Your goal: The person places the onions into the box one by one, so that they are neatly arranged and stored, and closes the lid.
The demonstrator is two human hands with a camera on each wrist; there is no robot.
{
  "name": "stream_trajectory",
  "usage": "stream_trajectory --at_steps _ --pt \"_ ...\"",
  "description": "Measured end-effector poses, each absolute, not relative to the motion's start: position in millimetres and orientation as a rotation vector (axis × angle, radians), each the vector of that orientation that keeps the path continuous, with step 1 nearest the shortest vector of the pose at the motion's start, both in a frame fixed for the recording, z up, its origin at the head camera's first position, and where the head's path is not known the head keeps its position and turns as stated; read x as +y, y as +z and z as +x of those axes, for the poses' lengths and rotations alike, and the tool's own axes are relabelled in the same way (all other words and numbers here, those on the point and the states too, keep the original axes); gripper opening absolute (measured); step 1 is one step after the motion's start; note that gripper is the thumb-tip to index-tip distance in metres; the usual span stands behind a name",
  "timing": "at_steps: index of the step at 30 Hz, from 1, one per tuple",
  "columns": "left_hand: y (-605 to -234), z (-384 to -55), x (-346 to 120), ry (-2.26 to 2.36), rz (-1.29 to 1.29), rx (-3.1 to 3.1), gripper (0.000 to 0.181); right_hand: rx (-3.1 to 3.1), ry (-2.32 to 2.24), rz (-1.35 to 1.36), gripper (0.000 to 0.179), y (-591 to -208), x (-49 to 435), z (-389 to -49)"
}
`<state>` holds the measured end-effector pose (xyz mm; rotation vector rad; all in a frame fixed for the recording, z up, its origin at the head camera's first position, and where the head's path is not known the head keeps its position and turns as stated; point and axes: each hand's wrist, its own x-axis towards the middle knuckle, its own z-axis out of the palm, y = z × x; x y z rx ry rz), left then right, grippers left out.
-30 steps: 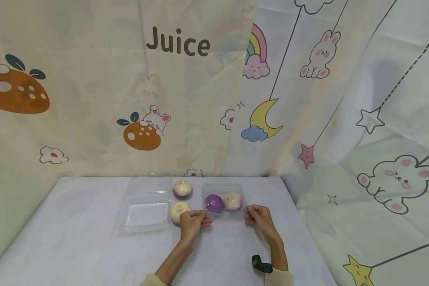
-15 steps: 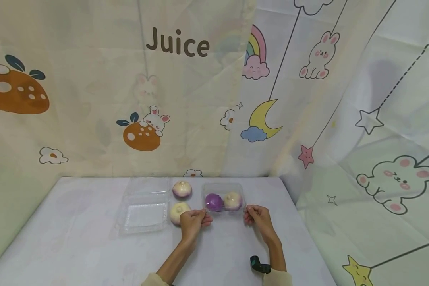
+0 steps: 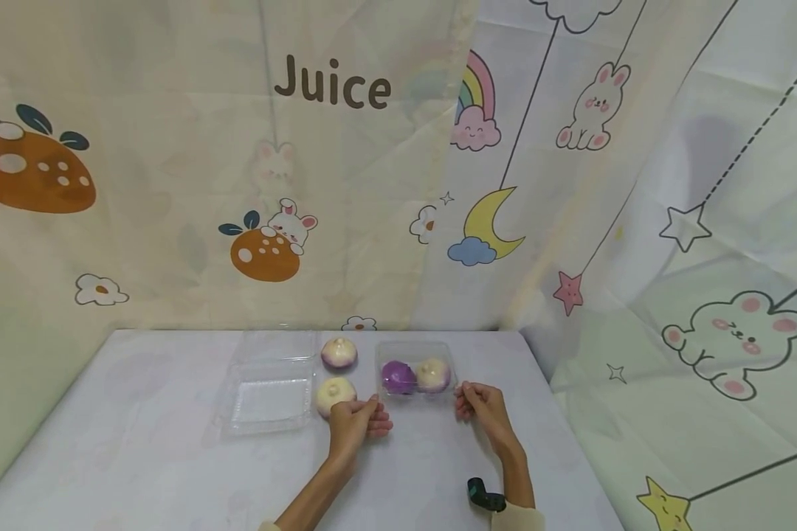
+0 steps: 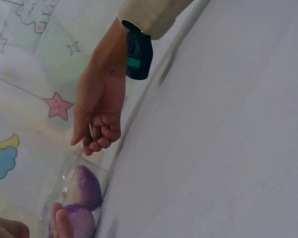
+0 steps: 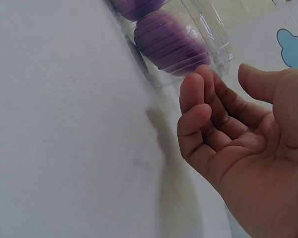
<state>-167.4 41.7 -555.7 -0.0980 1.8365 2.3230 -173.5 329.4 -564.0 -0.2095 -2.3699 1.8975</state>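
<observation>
- The one word I can read is "Juice", in big dark letters across the cream cloth backdrop, above a printed bunny leaning on an orange fruit.
- The filled clamshell, clear plastic, sits on the white counter, right of centre and near the far edge. Its long axis runs side to side, roughly parallel with that edge.
- Inside it lie a purple turnip on the left and a cream turnip on the right, side by side; the first shows its purple face, the second has its pale side up.
- The left hand is loosely open and holds nothing, its thumb close to the index finger, just off the box's near left corner.
- The right hand has its fingers softly bent, thumb apart, gripping nothing, right beside the near right corner; I can't tell whether a fingertip brushes the plastic.
- Between the boxes are a far turnip by the counter's far edge and a near turnip, nub upward, partly behind the left hand.
- Left of them lies an open clamshell, lid folded back toward the far edge.
- A dark device is strapped at the right wrist.
</observation>
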Motion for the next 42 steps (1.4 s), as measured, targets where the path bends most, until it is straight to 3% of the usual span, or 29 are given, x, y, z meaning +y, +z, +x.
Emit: stream_trajectory --at_steps 12,20,32,42 --pt "-541 -150 23 2.071 -0.069 2.102 0.048 -2.468 1.679 -0.249 0.038 -555 332 -171" --pt "-528 -145 -9 2.139 -0.111 2.253 0.044 -2.406 1.519 -0.184 0.03 -554 337 -170" --pt "-516 -160 -76 2.355 -0.24 2.273 0.047 -2.329 1.411 -0.139 0.026 -543 327 -168" --pt "-511 -175 -127 2.116 -0.432 2.855 0.031 -2.249 1.407 0.017 0.016 -523 314 -173"
